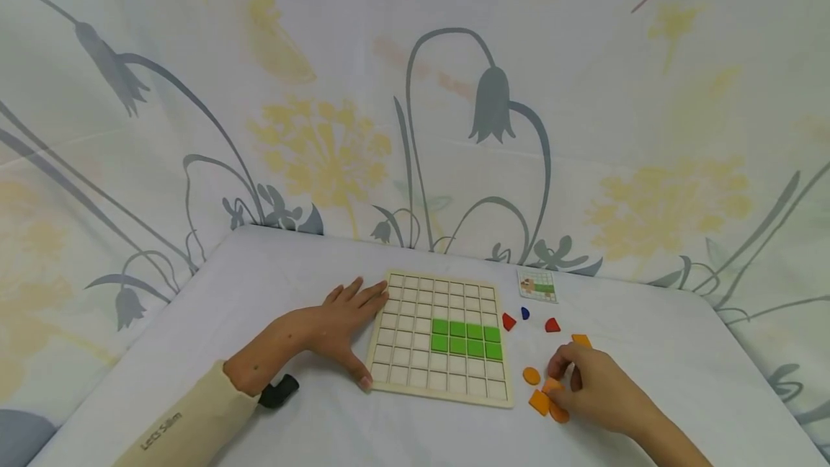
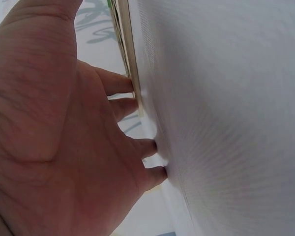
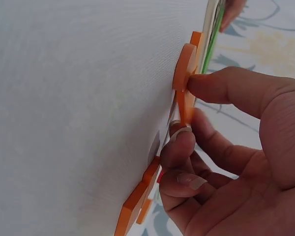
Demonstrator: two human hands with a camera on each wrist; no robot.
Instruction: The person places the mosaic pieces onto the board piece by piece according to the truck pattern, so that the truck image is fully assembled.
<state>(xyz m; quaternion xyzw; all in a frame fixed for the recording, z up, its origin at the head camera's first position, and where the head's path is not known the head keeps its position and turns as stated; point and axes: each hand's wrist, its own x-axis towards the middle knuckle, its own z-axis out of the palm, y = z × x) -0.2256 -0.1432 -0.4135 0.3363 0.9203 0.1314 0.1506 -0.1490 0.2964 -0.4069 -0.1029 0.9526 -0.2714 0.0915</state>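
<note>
1. An orange piece (image 1: 552, 385) sits on the white table (image 1: 285, 279), just right of the near right corner of the wooden grid board (image 1: 441, 341), under the fingertips of the right hand (image 1: 599, 388).
2. The right hand pinches this piece: in the right wrist view the thumb (image 3: 221, 86) and a curled forefinger (image 3: 179, 145) close on the thin orange piece (image 3: 186, 105), which stands on edge against the cloth.
3. Other orange pieces lie close around it: a round one (image 1: 532, 376) to the left, a square one (image 1: 539, 402) nearer, another (image 1: 559, 414) partly under the hand, and one (image 1: 581, 340) just beyond the knuckles.
4. Farther off, between the board and the hand, lie two red pieces (image 1: 509, 321) (image 1: 552, 325) and a small blue piece (image 1: 525, 313).
5. The board holds eight green tiles (image 1: 467, 338) in two rows, right of centre; the other cells show bare.
6. The left hand (image 1: 340, 323) lies flat on the table with fingers straight and spread, holding nothing; its fingertips touch the board's left edge and the thumb reaches the near left corner. The left wrist view shows fingertips (image 2: 125, 83) against the board's edge (image 2: 125, 39).
7. A small pattern card (image 1: 537, 285) lies beyond the far right corner of the board.
8. A cream sleeve (image 1: 184, 424) covers the left forearm, with a black object (image 1: 280, 390) beside the wrist.
9. A floral cloth (image 1: 415, 92) hangs behind the table.
</note>
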